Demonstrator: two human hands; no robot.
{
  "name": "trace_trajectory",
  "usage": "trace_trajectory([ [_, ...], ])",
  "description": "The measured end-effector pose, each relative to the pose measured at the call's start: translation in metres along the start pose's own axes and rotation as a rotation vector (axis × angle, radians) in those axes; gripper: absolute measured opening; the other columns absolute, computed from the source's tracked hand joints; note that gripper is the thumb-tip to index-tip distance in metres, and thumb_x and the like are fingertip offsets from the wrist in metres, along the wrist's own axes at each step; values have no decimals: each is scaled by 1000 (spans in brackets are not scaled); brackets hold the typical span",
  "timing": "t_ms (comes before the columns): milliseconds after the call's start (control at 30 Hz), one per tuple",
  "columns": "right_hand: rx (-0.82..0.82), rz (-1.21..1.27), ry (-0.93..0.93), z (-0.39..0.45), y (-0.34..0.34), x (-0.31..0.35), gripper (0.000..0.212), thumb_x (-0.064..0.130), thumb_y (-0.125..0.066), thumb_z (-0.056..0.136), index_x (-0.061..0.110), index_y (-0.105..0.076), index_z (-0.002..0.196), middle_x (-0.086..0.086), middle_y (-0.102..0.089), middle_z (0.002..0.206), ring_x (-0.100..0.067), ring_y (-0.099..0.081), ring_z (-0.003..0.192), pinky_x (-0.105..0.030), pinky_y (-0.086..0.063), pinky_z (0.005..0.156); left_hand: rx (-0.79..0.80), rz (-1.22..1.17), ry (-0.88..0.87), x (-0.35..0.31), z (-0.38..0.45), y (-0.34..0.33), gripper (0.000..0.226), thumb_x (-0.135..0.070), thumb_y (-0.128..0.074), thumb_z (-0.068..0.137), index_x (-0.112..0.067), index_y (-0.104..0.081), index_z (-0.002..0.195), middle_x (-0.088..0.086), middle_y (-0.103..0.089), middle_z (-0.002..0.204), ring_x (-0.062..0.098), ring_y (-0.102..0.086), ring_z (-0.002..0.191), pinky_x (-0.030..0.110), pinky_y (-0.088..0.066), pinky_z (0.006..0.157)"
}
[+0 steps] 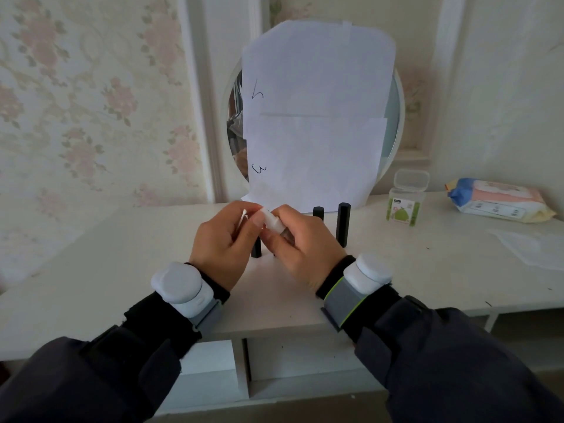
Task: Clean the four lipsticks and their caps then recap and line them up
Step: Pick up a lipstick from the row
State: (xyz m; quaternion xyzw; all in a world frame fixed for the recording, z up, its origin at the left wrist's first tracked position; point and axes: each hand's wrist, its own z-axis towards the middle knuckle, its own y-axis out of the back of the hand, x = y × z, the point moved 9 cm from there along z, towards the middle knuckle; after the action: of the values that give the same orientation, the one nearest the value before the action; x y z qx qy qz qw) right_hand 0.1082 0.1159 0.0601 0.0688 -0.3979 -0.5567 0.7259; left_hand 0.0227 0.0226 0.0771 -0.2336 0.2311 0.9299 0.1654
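Three upright black lipsticks [343, 220], two hands [262, 239]

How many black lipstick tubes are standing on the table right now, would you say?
3: a tall tube at right, a short tube beside it, and a third tube below the left hand. More may be hidden behind the hands.

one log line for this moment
left hand: holds cotton swab | right hand: grips white lipstick | step: cleaning

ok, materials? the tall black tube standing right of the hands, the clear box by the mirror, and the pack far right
Black tube: likely hard plastic, matte, faceted sides, no glare. Clear box: transparent rigid plastic, hinged lid open, green label. Pack: soft printed plastic film, looks like wipes; its surface is crinkled and sags.
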Motion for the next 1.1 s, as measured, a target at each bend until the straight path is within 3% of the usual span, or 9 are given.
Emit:
trace_trajectory([
  [133,-67,-175,71,2,4,7,24,44,-52,95,21,-50,88,9,-50,66,-12,-49,60,-35,-44,55,21,55,19,-3,0,-1,8,-21,-58,95,-22,-58,88,-27,-54,50,-6,-54,54,6,-36,56],
  [267,-131,-282,107,2,9,11,20,43,-51,96,23,-55,95,8,-55,78,-16,-54,70,-40,-48,59,-6,73,28,-4,1,2,20,-24,-62,92,-30,-50,77,-29,-53,53,-5,-52,55,6,-36,56],
  [400,-84,-115,59,1,8,7,20,41,-52,94,21,-55,92,7,-55,65,-14,-53,59,-38,-46,56,-1,42,6,-6,0,2,20,-20,-60,94,-29,-52,78,-23,-53,50,0,-50,50,7,-34,52],
  [467,-39,15,35,1,4,4,23,38,-54,93,16,-54,85,-1,-55,59,-18,-51,54,-37,-44,53,-1,0,2,-3,0,2,10,-18,-59,95,-26,-61,88,-17,-49,46,5,-44,46,8,-32,51],
  [567,-1,129,8,0,0,-1,34,38,-52,92,6,-53,79,-16,-57,62,-27,-53,56,-41,-45,55,21,-49,16,0,1,-2,18,-18,-58,96,-30,-67,106,-17,-50,50,2,-48,51,6,-36,57],
  [667,18,180,-12,1,-2,-4,38,39,-51,91,5,-53,76,-19,-57,63,-29,-52,53,-45,-46,55,44,-69,31,1,1,-4,17,-17,-57,96,-29,-67,103,-18,-61,60,-5,-56,57,3,-38,62],
  [900,-29,132,-2,2,2,-4,36,41,-48,91,12,-44,68,-10,-47,55,-26,-45,53,-43,-40,53,67,-56,82,6,1,-6,17,-22,-55,97,-24,-68,107,-18,-52,47,-1,-49,45,7,-37,54],
  [1100,16,208,-27,1,-1,-6,33,32,-52,93,10,-50,69,-17,-55,60,-28,-52,52,-41,-44,53,79,-163,111,5,2,-6,13,-16,-57,95,-14,-70,99,-25,-55,48,-8,-50,46,4,-36,52],
])
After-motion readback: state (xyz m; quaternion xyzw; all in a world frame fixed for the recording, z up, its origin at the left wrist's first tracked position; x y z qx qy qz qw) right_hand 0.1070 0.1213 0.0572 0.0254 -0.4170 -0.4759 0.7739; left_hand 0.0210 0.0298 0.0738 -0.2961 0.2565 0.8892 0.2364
